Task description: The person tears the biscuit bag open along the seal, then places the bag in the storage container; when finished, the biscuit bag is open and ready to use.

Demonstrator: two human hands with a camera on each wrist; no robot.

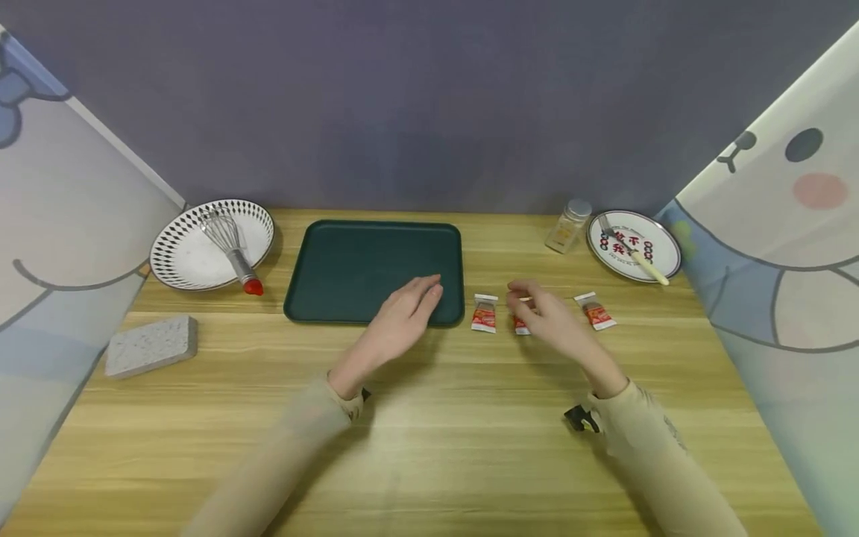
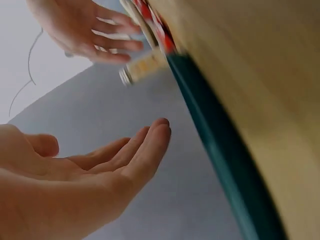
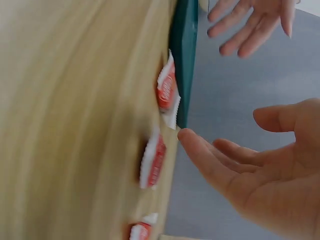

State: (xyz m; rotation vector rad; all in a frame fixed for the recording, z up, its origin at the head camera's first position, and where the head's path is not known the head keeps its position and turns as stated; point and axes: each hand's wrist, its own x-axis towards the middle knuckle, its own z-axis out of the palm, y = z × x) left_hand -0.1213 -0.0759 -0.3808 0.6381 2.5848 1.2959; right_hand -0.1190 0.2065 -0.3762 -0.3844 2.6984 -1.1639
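My left hand (image 1: 406,313) hovers over the near right corner of a dark green tray (image 1: 376,272), its fingers relaxed and holding nothing. To the right, my right hand (image 1: 546,313) hangs above the middle one of three small red-and-white packets and partly hides that packet (image 1: 521,326) in the head view. Another packet (image 1: 485,313) lies beside the tray's right edge, and the third packet (image 1: 595,311) lies to the right of my right hand. In the right wrist view, the right hand's fingers (image 3: 215,162) are loosely bent, apart from the packets, with nothing between them.
At the back left, a whisk (image 1: 231,250) rests across a patterned white bowl (image 1: 181,257). A grey stone-like block (image 1: 152,347) lies in front of it. At the back right are a capped jar (image 1: 569,225) and a plate (image 1: 661,242) bearing a fork (image 1: 634,253).
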